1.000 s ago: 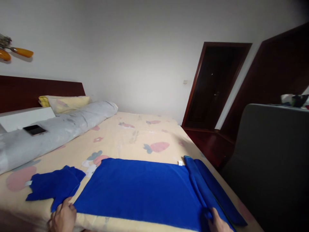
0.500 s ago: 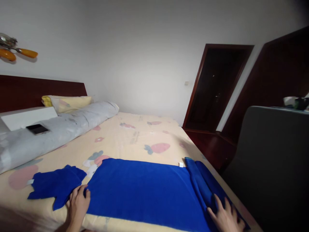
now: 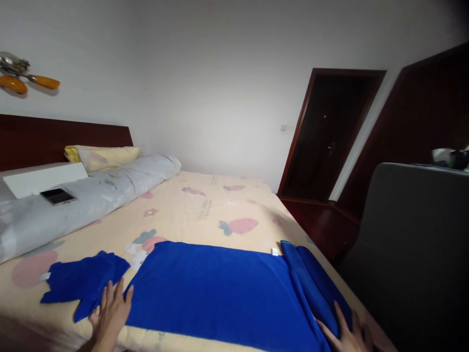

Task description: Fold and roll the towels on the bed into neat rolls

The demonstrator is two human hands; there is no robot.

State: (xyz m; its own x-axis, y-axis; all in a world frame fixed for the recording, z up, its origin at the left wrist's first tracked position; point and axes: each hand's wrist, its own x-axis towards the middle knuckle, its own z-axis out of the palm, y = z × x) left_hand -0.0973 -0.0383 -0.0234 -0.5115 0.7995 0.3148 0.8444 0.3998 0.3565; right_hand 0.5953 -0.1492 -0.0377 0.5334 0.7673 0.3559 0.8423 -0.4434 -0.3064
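Observation:
A blue towel (image 3: 216, 293) lies spread flat on the bed, with a small white tag at its far edge. Its right end is gathered into long folds (image 3: 311, 278). My right hand (image 3: 350, 335) rests on these folds at the near side, fingers spread, partly cut off by the lower frame edge. At the towel's left edge is my left hand (image 3: 112, 310), fingers stretched out and the thumb by the towel. Its fingertips touch a smaller, crumpled blue cloth (image 3: 80, 281) that has a pale tag on its left side.
The bed sheet (image 3: 205, 200) has a strawberry pattern. A rolled grey quilt (image 3: 124, 176) with a phone (image 3: 57, 196) on it, a white box (image 3: 46, 178) and a pillow (image 3: 110, 157) lie on the left. A dark grey chair back (image 3: 414, 244) stands right of the bed.
My left hand has shifted slightly left and its curled fingers have straightened. The smaller cloth's near corner moved a little left. My right hand has moved slightly toward me and to the right.

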